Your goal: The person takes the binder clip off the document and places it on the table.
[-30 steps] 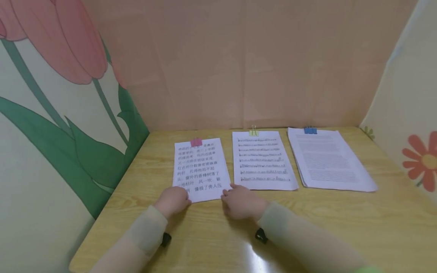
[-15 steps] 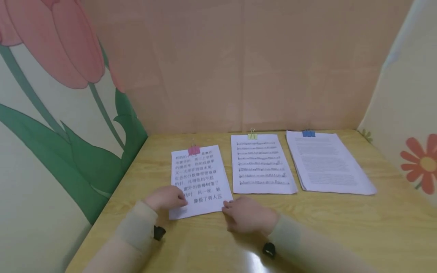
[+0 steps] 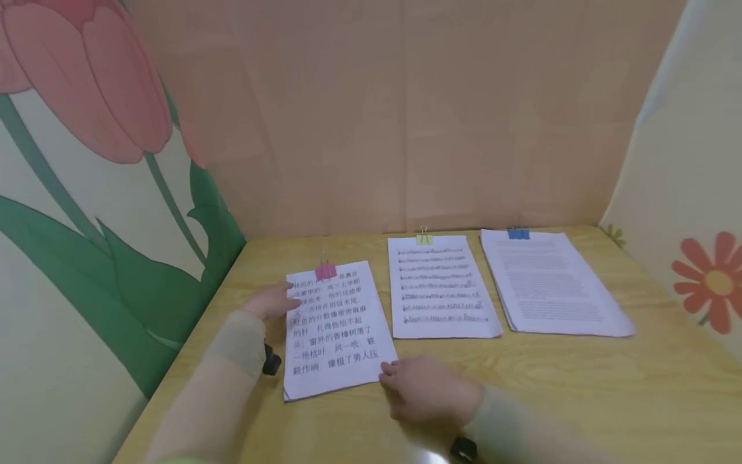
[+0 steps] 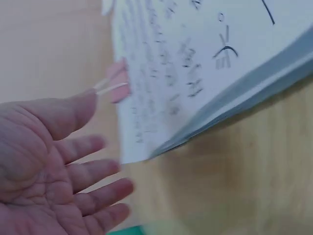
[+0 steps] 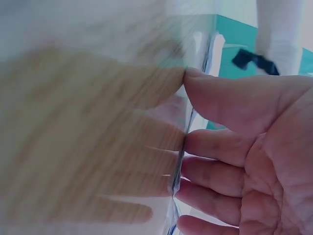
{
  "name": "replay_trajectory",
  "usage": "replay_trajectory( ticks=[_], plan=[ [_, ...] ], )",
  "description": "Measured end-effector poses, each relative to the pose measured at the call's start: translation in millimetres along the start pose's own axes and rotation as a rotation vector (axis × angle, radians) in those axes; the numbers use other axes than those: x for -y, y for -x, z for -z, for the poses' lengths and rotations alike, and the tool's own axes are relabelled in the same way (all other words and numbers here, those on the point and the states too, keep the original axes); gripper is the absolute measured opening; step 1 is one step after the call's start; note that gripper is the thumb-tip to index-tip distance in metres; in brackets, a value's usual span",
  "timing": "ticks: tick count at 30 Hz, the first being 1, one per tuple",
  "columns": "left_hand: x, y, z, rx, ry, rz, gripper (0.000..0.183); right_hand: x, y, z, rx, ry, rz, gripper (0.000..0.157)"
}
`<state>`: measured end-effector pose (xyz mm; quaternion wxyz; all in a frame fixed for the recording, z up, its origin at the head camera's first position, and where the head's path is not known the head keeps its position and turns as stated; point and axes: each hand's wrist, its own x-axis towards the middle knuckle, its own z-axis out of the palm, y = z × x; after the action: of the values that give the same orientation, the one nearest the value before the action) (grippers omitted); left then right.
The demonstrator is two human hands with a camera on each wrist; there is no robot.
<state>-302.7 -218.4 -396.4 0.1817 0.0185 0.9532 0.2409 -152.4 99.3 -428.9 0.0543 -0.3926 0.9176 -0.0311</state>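
Stack of large-print pages (image 3: 336, 328) with pink clip (image 3: 325, 271) lying flat on worktop (image 3: 580, 386), left of two other clipped stacks. Left hand (image 3: 269, 301) at stack's far left edge, fingers (image 4: 93, 147) straight, slightly spread. Right hand (image 3: 426, 390) at near right corner, fingers (image 5: 215, 147) straight, close together against paper edge.
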Motion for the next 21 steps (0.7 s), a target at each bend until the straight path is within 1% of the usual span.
replay_trajectory(
  ticks=[3,5,9,10,13,16,19,21],
  plan=[
    [8.6,-14.1,-10.8,-0.022,0.086,0.008,0.068,3,5,-1.3,-0.012,0.015,0.008,0.051],
    [13.4,-21.4,-16.8,-0.040,0.134,0.036,0.069,5,8,-2.1,-0.024,0.024,0.015,0.050],
    [22.2,-35.3,-24.1,-0.083,0.112,0.059,0.074,7,14,-1.5,-0.040,0.036,0.021,0.048],
    [24.1,-38.9,-24.9,-0.092,0.103,0.068,0.079,7,15,-1.5,-0.046,0.036,0.023,0.047],
    [28.0,-48.2,-27.1,-0.114,0.060,0.046,0.088,6,18,-1.2,-0.068,0.050,0.038,0.044],
    [27.8,-53.2,-29.2,-0.132,0.056,0.044,0.091,5,19,-0.5,-0.086,0.058,0.059,0.042],
    [29.2,-58.3,-30.7,-0.140,0.067,0.047,0.090,6,19,0.5,-0.077,0.056,0.056,0.043],
    [29.9,-61.0,-30.3,-0.142,0.073,0.044,0.091,7,19,1.4,-0.049,0.045,0.039,0.046]
  ],
)
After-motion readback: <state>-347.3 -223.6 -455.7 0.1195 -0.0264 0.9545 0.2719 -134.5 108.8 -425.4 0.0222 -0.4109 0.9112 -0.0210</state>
